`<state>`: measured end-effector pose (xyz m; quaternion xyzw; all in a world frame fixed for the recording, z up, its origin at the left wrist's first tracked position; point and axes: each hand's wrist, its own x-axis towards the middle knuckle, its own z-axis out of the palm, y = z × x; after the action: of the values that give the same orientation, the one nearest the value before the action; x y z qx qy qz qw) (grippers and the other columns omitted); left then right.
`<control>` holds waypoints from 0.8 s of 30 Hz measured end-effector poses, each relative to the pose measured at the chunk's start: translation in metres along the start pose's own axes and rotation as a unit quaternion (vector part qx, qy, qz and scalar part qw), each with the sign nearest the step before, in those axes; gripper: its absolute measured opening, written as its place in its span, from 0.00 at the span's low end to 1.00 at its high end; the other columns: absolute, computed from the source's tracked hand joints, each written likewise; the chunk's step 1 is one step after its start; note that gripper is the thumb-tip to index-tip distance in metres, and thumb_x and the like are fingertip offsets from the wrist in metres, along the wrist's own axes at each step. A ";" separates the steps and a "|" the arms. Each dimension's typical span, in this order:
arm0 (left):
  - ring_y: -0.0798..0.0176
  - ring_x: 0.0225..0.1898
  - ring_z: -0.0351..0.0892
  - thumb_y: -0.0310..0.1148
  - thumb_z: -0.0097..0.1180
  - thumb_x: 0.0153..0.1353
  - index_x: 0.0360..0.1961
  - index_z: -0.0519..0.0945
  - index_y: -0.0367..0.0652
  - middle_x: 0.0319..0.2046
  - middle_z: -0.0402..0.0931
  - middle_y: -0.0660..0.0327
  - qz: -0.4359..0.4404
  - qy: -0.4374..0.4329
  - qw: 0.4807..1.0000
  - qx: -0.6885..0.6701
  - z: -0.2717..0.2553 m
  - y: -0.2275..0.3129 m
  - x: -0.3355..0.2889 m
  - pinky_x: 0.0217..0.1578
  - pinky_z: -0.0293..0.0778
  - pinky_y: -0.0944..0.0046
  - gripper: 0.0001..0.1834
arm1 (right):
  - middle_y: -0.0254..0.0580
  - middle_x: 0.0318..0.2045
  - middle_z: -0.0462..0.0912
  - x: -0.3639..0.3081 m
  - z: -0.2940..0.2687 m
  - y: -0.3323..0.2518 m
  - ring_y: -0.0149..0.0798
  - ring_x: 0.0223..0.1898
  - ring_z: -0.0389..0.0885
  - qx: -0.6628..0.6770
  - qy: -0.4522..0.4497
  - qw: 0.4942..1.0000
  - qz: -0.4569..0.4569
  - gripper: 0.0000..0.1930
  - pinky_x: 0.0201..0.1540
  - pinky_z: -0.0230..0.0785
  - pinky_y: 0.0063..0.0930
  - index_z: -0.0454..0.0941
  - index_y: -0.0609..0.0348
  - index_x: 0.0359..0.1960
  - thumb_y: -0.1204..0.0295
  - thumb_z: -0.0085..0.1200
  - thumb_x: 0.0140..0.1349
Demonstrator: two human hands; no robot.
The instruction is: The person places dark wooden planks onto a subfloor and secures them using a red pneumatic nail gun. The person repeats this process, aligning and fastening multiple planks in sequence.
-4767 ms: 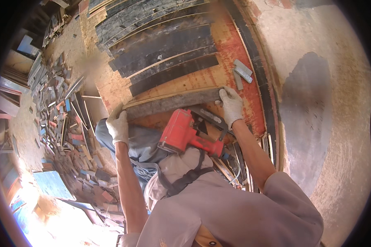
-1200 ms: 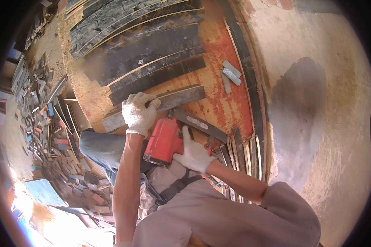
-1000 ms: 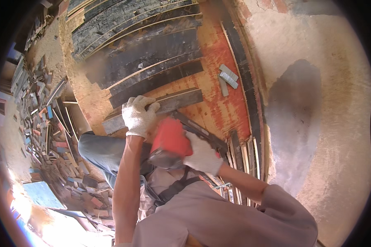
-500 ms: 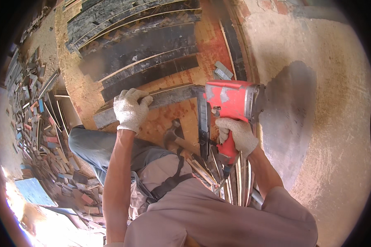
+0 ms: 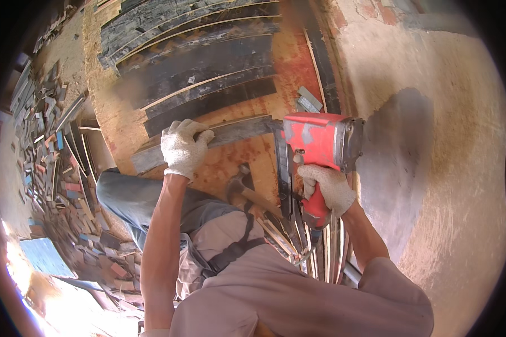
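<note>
Both hands wear pale knitted gloves. The left hand (image 5: 185,149) is half closed over a grey wooden strip (image 5: 236,132), its fingers curled across it and the thumb standing out to the right; the fingertips are tucked from sight. The strip lies crosswise on the stained orange-and-red worktop (image 5: 222,160), in front of the person, its left end reaching past the hand and toward the bent knee.

The right hand (image 5: 329,190) is wrapped firmly around the grip of a red nail gun (image 5: 315,137). The tool's body points left, with its nose at the right end of the strip; whether the 2 touch cannot be told. Its long dark magazine (image 5: 284,174) runs down toward the person, left of the grip.

Between the magazine and the left forearm, a hammer (image 5: 258,200) with a wooden handle lies near the person's lap. Beyond the strip, rows of black boards (image 5: 208,64) lie roughly parallel across the worktop, and small grey metal pieces (image 5: 309,102) rest just past the nail gun. Thin wooden strips (image 5: 327,247) stand bunched below the right hand. On the left, a heap of offcuts (image 5: 76,191) spreads over the floor, with a light blue panel (image 5: 46,257) near its lower end
</note>
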<state>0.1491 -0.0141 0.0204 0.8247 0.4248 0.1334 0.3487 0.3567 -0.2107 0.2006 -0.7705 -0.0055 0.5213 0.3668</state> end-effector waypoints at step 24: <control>0.53 0.42 0.83 0.42 0.71 0.54 0.32 0.91 0.51 0.34 0.86 0.65 0.006 0.007 1.000 -0.006 -0.001 -0.003 0.000 0.49 0.74 0.51 0.09 | 0.32 0.19 0.75 0.018 0.037 0.009 0.27 0.18 0.71 -0.074 -0.088 0.993 0.028 0.09 0.26 0.64 0.26 0.83 0.64 0.45 0.73 0.58 0.67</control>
<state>0.1467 -0.0123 0.0186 0.8238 0.4220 0.1441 0.3501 0.3312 -0.1899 0.1740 -0.7464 -0.0547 0.5957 0.2916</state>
